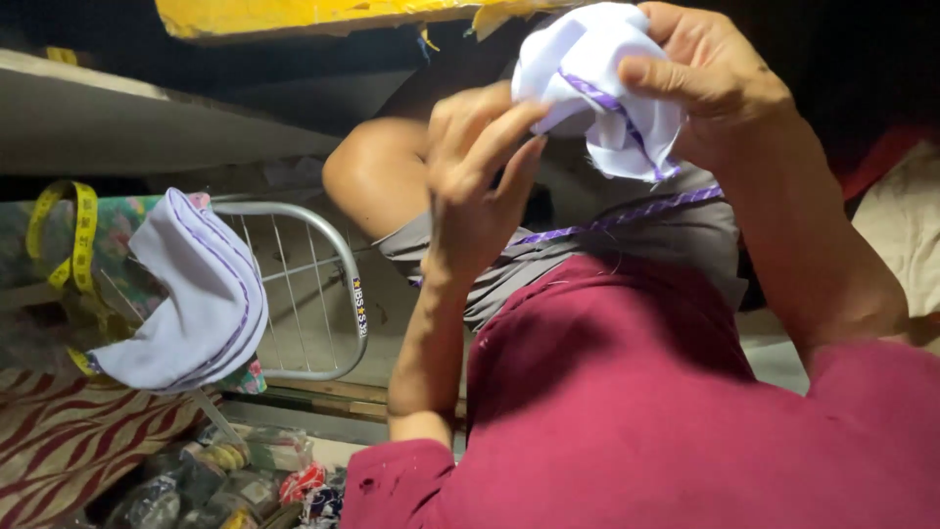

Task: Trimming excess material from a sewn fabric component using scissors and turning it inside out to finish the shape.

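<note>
Holding a white cloth piece with purple trim (597, 88) up high, both hands pinch it: the left hand (480, 167) has its fingers closed on the lower left edge, the right hand (710, 73) grips the top. A stack of similar pieces (196, 294) lies on a wire rack (338, 294) at the left, beside a yellow measuring tape (73, 235).

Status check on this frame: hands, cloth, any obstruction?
Left hand and right hand both pinching white cloth piece with purple trim. Held above lap. Nothing blocking.
</note>
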